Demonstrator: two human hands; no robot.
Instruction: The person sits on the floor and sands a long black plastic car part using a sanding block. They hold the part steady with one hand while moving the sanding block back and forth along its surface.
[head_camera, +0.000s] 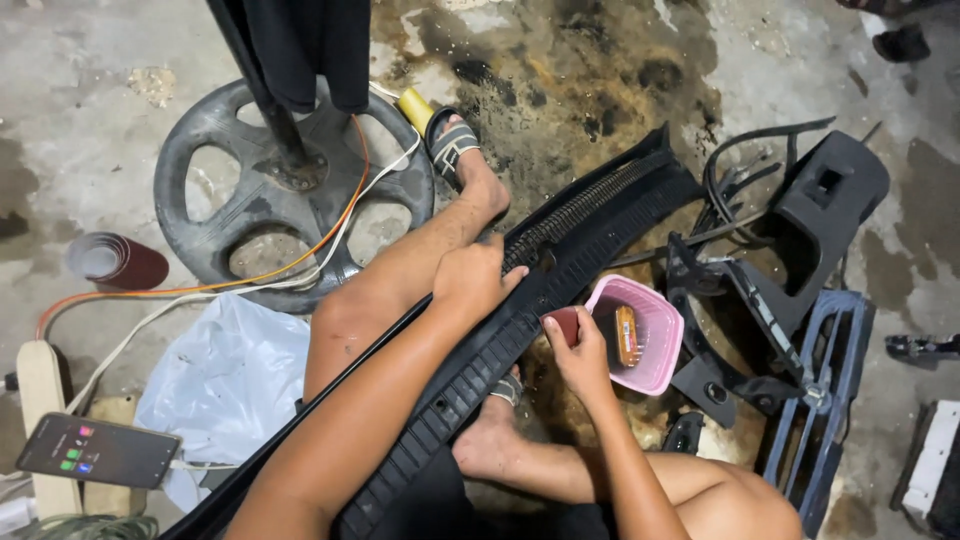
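A long black ribbed plastic trim panel (590, 225) lies slanted across my legs, from lower left to upper right. My left hand (478, 275) rests on top of its middle, fingers curled over the upper edge, holding it down. My right hand (575, 350) is just below the panel's lower edge, closed on a small dark red piece of sandpaper (562, 322) that touches the panel. A pink plastic basket (650, 335) with a small orange object inside stands right beside my right hand.
A grey round wheel-shaped stand base (215, 215) with a pole and cables sits at upper left. A dark red roll (115, 262), a white plastic bag (235, 375) and a phone (97, 450) lie at left. More black plastic parts (820, 200) pile at right on stained concrete.
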